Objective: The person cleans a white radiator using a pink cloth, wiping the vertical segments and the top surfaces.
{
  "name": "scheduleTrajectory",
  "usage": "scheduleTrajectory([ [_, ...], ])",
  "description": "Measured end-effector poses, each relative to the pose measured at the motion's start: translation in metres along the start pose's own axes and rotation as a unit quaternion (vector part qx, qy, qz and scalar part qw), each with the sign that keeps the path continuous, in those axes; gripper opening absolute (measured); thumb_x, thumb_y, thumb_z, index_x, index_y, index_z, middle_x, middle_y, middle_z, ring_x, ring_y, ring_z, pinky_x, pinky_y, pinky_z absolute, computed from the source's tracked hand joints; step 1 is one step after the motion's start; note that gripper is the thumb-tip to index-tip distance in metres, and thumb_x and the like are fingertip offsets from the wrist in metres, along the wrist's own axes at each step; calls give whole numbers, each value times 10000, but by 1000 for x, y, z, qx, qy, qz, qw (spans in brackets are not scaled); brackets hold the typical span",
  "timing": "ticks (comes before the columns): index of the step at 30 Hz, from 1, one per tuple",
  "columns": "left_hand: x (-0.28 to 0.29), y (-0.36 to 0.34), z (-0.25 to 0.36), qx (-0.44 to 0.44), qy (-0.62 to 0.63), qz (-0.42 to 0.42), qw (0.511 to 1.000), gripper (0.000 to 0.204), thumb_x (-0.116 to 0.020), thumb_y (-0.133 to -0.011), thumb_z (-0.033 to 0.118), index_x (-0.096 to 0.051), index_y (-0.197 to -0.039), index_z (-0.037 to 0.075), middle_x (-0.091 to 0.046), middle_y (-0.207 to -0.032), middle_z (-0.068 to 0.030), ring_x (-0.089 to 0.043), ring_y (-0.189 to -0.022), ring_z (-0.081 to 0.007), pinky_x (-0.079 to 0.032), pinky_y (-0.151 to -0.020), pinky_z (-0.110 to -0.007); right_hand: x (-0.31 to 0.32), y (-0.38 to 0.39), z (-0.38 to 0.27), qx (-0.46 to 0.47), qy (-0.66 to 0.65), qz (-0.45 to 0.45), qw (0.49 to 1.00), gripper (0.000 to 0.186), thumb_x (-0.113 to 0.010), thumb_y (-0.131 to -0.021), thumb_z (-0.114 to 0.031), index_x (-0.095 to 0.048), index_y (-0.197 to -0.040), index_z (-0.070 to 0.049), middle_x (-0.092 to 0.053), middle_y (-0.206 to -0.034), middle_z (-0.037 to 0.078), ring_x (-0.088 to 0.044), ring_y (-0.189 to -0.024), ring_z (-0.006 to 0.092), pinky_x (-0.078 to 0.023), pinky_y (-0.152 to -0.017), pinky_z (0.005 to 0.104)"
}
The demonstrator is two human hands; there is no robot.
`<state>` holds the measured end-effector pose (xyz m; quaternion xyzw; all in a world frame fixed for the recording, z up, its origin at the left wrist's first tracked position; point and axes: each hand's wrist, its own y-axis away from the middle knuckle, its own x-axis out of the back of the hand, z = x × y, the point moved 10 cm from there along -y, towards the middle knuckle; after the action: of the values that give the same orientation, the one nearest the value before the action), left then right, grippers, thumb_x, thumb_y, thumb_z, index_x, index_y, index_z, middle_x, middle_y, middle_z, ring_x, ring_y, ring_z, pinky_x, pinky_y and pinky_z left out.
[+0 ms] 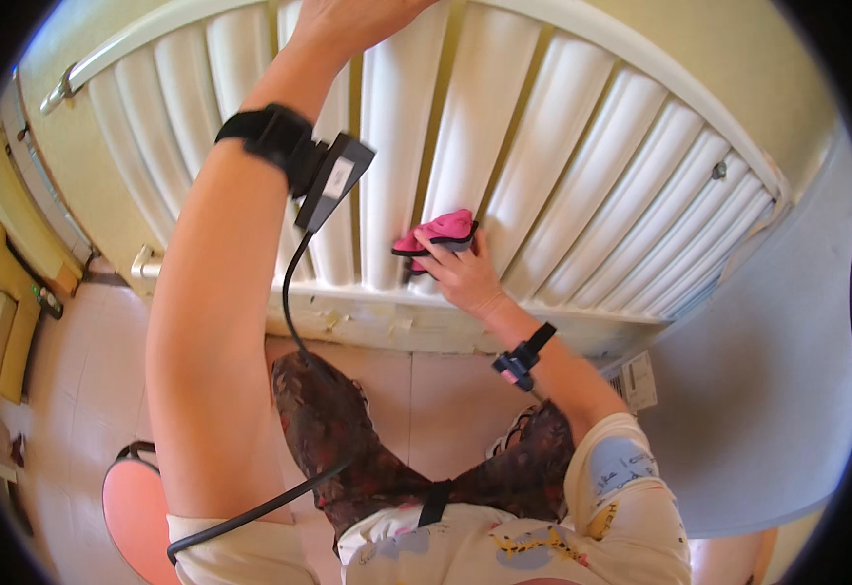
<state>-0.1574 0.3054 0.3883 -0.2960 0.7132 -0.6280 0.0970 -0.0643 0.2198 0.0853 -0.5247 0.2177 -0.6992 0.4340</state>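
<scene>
My left arm reaches up over the white radiator [480, 107], with my left hand [367, 15] cut off by the top edge, so its fingers are hidden. A black strapped device [336, 180] with a cable sits on that forearm. My right hand [463, 278] is closed on a pink cloth with dark edging [445, 226], pressed against a lower part of one radiator column. A smaller black strapped device [516, 363] is on my right wrist.
A grey curved surface [748, 419] stands at the right. A pink seat [134, 517] is at the lower left, and a yellow wooden piece of furniture [2, 331] is along the left wall. The tiled floor [411, 390] shows around my legs, below the radiator.
</scene>
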Motion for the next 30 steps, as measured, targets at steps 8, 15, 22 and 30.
scheduleTrajectory([
  [8,3,-5,-1,9,23,15,1000,438,-509,-856,468,-598,-1075,99,-600,-1018,-133,-518,-1034,-286,-325,-933,-439,52,-75,49,218,94,-69,969,151,-569,-771,-150,-630,-895,-211,-523,-1303,-36,-584,-854,168,-325,-980,487],
  [15,20,2,-1,0,42,46,998,391,-548,-838,417,-604,-1047,92,-606,-961,-133,-536,-978,-291,-343,-891,-433,133,-203,44,46,176,172,968,279,-588,-822,-179,-603,-1097,-137,-437,-1360,102,-457,-1140,291,-380,-913,420],
  [22,12,-4,6,-21,19,40,999,404,-544,-848,423,-593,-1074,92,-605,-995,-136,-534,-982,-297,-350,-889,-430,20,-113,-2,71,70,57,993,429,-647,-721,-218,-594,-1147,-232,-462,-1339,-62,-500,-979,198,-322,-969,496],
  [30,-8,-8,9,0,-13,-26,1000,416,-548,-857,414,-579,-1128,99,-595,-1073,-135,-518,-1046,-309,-349,-937,-426,-42,18,-38,285,-85,-94,950,255,-591,-737,-143,-622,-990,-120,-607,-1122,-28,-564,-1001,219,-343,-1034,438],
])
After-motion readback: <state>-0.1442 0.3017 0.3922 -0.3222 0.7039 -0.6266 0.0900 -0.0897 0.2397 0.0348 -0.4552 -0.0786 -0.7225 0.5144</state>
